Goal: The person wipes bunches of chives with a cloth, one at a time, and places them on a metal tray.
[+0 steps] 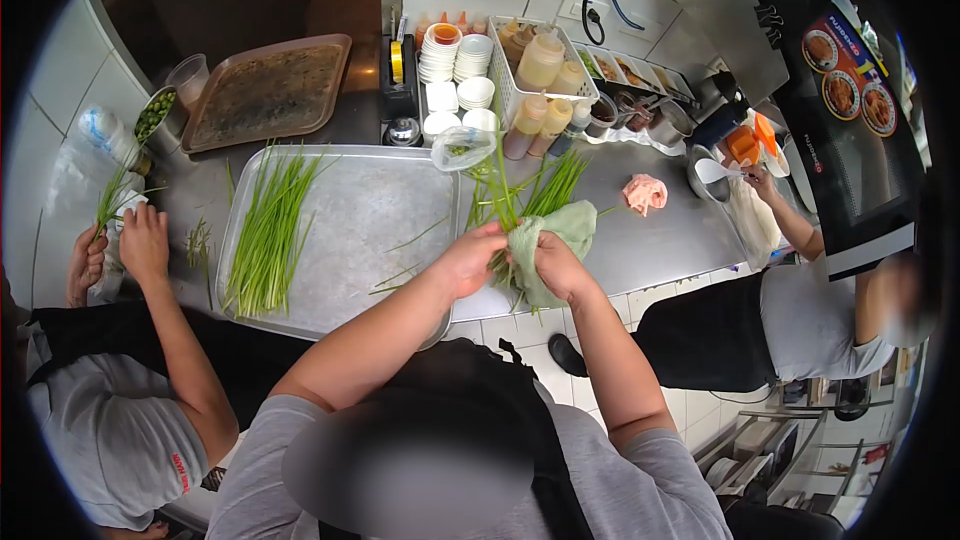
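Observation:
Over the steel counter's front edge, my left hand (pixel 470 258) is closed around the lower part of some long green chives (pixel 503 185), which point away from me. A pale green cloth (pixel 572 227) wraps against the stalks, and my right hand (pixel 562 268) grips it with bent fingers. Behind the cloth, more chives (pixel 556 186) lie loose on the counter. Left of my hands is a large metal tray (pixel 350 225) with a thick bunch of chives (pixel 268 240) along its left side and a few stray stalks. The cloth hides part of the held stalks.
A co-worker's hands (pixel 145 240) hold greens at left; another co-worker's hand (pixel 768 185) is at right. A brown tray (pixel 265 90), stacked white cups (pixel 440 55), squeeze bottles (pixel 541 60), a plastic bag (pixel 463 148) and a pink cloth (pixel 644 194) stand around the counter.

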`<state>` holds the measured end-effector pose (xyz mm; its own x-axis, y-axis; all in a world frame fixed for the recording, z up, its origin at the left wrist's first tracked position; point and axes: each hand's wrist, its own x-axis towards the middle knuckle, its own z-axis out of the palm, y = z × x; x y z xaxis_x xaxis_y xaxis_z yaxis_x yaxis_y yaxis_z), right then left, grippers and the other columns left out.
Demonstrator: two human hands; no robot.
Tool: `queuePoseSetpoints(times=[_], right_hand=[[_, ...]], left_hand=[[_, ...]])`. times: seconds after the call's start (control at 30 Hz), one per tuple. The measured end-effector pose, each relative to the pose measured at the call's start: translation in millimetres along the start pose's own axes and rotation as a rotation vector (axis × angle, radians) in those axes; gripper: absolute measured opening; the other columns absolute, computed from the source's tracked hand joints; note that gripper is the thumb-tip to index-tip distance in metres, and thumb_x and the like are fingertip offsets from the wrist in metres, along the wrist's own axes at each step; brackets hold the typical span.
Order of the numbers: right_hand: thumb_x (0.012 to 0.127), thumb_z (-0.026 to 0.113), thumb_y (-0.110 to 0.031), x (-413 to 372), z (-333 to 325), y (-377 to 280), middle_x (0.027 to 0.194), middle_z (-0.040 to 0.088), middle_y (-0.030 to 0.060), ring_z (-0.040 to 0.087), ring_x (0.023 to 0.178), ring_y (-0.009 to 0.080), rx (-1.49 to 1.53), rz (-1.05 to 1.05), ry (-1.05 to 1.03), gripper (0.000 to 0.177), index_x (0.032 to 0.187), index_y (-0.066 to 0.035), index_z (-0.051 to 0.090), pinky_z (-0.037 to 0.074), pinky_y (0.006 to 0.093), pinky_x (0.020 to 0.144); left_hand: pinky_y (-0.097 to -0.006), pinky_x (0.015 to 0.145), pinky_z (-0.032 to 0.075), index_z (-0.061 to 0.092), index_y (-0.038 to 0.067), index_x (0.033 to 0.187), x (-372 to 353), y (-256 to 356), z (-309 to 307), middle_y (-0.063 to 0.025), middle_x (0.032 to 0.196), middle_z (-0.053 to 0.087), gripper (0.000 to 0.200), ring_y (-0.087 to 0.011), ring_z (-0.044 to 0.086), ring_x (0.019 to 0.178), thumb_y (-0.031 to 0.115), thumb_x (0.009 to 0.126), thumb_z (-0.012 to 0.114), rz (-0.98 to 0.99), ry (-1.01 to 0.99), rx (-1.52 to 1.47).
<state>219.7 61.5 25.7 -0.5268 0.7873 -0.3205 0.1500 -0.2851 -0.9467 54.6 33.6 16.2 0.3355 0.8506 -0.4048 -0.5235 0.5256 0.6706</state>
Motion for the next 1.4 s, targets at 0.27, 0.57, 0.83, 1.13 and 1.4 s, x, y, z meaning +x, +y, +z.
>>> queuePoseSetpoints(times=[0.27,0.57,0.83,1.13,1.4], right_hand=[[0.095,0.046,-0.014,3.7,5.8,7.9,0.093,0.062,0.0032,0.056,0.082,0.0106,0.002,0.047,0.087,0.024,0.106,0.000,0.062,0.046,0.0260,0.076],[0.093,0.039,-0.006,14.5,10.3,19.7,0.086,0.062,0.0039,0.057,0.080,0.0125,-0.194,-0.089,0.022,0.027,0.101,0.001,0.063,0.047,0.0277,0.075],[0.090,0.044,-0.002,60.2,-2.3,24.5,0.079,0.064,0.0035,0.058,0.071,0.0123,-0.402,-0.325,0.292,0.019,0.089,0.003,0.062,0.046,0.0285,0.065],[0.099,0.046,-0.029,59.6,-10.4,-22.6,0.114,0.061,0.0075,0.061,0.100,0.0190,0.561,-0.010,0.100,0.032,0.121,-0.006,0.053,0.051,0.0326,0.085],[0.099,0.045,-0.028,68.0,0.4,3.8,0.113,0.060,0.0117,0.062,0.097,0.0217,0.530,-0.032,0.189,0.036,0.123,-0.001,0.049,0.053,0.0356,0.081]], left_hand=[[-0.0341,0.090,0.041,0.060,0.009,0.106,13.8,11.0,-2.3,-0.0046,0.114,0.062,0.026,-0.0152,0.054,0.104,0.029,0.100,0.045,0.089,-0.037,0.243],[-0.0413,0.105,0.037,0.054,0.004,0.100,17.7,33.5,-15.4,-0.0170,0.128,0.056,0.030,-0.0282,0.050,0.122,0.027,0.103,0.036,0.266,-0.058,0.063],[-0.0404,0.104,0.038,0.050,0.005,0.102,4.0,74.9,-16.9,-0.0202,0.125,0.057,0.028,-0.0290,0.053,0.119,0.026,0.104,0.033,0.438,0.052,0.008],[-0.0323,0.074,0.050,0.050,0.004,0.109,-7.9,98.4,-36.4,-0.0018,0.078,0.047,0.025,-0.0116,0.047,0.069,0.026,0.101,0.042,0.302,0.019,-0.036],[-0.0279,0.077,0.049,0.044,0.009,0.137,-12.4,76.4,-25.8,-0.0014,0.099,0.056,0.041,-0.0115,0.053,0.078,0.010,0.096,0.048,0.114,-0.142,0.051]])
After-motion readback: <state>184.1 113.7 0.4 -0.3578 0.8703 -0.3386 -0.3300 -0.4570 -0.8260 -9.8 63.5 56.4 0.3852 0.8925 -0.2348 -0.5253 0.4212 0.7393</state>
